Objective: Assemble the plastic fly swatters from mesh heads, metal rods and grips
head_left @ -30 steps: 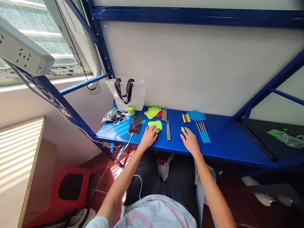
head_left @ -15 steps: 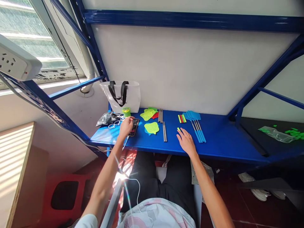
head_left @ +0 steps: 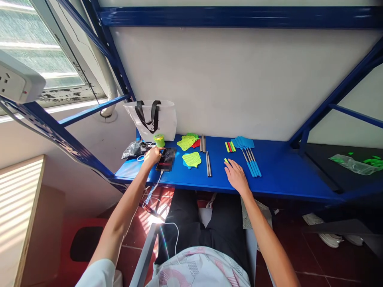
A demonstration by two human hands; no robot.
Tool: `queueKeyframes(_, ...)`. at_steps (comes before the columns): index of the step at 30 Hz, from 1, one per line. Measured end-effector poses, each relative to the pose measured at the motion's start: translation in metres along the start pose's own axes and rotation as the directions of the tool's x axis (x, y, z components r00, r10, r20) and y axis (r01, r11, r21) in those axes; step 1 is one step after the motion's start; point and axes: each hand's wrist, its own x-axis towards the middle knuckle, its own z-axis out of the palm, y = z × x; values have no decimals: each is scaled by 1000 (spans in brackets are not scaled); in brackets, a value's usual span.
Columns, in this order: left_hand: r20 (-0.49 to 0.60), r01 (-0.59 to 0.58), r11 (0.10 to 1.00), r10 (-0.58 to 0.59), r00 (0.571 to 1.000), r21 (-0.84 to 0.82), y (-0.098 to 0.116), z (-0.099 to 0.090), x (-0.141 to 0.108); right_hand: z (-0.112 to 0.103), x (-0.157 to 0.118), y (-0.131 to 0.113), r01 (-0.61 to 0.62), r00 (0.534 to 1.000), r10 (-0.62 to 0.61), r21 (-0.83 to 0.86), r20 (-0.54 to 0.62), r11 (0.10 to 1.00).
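My left hand (head_left: 152,156) lies at the upper left edge of a smartphone (head_left: 165,159), its fingertips on the phone, which has a white cable plugged in. White-handled scissors (head_left: 141,158) sit just left of that hand, mostly hidden. My right hand (head_left: 236,176) rests flat on the blue steel shelf (head_left: 278,179), fingers spread, nearest a small lime stick (head_left: 226,161) at its fingertips. Between my hands lie a lime mesh swatter head (head_left: 192,159) and metal rods (head_left: 208,164). Blue-handled fly swatters (head_left: 247,156) lie right of my right hand.
A white tote bag (head_left: 151,120), green tape roll (head_left: 159,140) and black plastic bag (head_left: 134,149) stand at the shelf's back left. Blue uprights frame the shelf. A clear bag with green pieces (head_left: 353,164) lies on a black surface at right.
My left hand has shifted left, from over the phone to its upper left edge. The phone looks turned, lying at a flatter angle. My right hand has barely moved.
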Motion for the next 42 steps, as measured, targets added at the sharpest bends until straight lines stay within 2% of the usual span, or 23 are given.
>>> queueKeyframes(4, 63, -65, 998, 64, 996, 12, -5, -5, -8, 0, 0, -1, -2, 1000, 2, 2, 1, 1000)
queueKeyframes(7, 20, -51, 996, 53, 998, -72, -6, -5, -14, -1, 0, -1, 4, 1000, -4, 6, -8, 1000)
queueKeyframes(10, -24, -28, 975, 23, 999, -222, -6, 1, -20, -2, -1, -1, 5, 1000, -5, 0, -10, 1000)
queueKeyframes(13, -51, -30, 957, 16, 999, -289, -7, 7, -23, -2, 0, -2, 6, 1000, -6, -12, -7, 1000)
queueKeyframes(23, -134, -39, 974, 9, 991, -221, -14, 16, -25, -3, 0, -4, 30, 1000, -30, -44, -8, 999)
queueKeyframes(34, -135, -12, 976, -18, 991, -219, -14, 17, -27, -1, 0, -1, 36, 999, -36, -34, -14, 999)
queueKeyframes(42, -138, -79, 980, 53, 989, -185, -18, 18, -29, 0, 0, 2, 47, 999, -48, -47, -24, 998)
